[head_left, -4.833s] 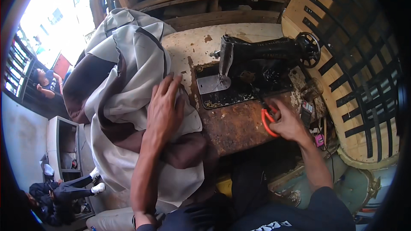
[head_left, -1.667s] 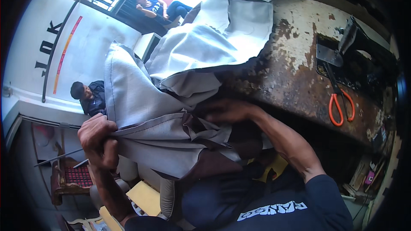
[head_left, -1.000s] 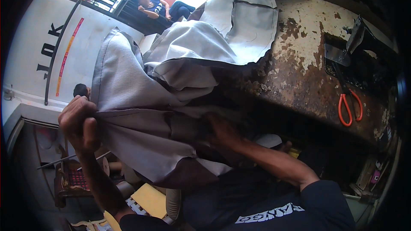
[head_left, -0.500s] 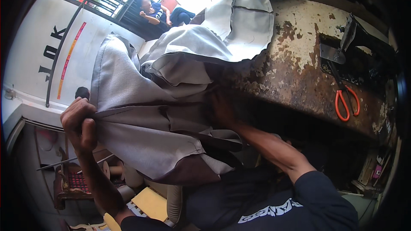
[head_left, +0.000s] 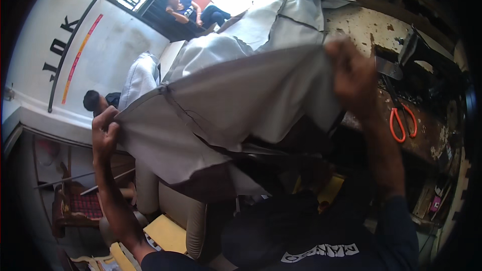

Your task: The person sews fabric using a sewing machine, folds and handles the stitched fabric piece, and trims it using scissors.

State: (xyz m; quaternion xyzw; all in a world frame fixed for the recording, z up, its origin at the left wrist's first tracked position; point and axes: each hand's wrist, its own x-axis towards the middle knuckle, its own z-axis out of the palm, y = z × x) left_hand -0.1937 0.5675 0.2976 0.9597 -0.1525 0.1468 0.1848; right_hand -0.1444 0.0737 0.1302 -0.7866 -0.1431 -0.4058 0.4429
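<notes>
A large piece of sewn grey fabric point(head_left: 241, 100) with a dark brown underside is stretched between my two hands. My left hand point(head_left: 105, 133) pinches its left edge between thumb and fingers. At the other end my right hand point(head_left: 351, 78), slightly blurred, is closed on the upper right corner. A seam with loose thread runs down the cloth between them. More of the grey material lies bunched beyond it on the worn worktable point(head_left: 351, 17). The cloth hides part of the table's near edge.
Orange-handled scissors point(head_left: 401, 120) lie on the right of the table, beside a dark sewing machine point(head_left: 427, 55). A person point(head_left: 186, 12) sits at the back; another head point(head_left: 92, 101) shows near my left hand. Yellow foam point(head_left: 168, 233) and a cushioned seat point(head_left: 173, 203) are below left.
My right hand has come up from under the fabric to the right and now grips its upper corner. The cloth is spread wider and tauter. My left hand has shifted slightly right.
</notes>
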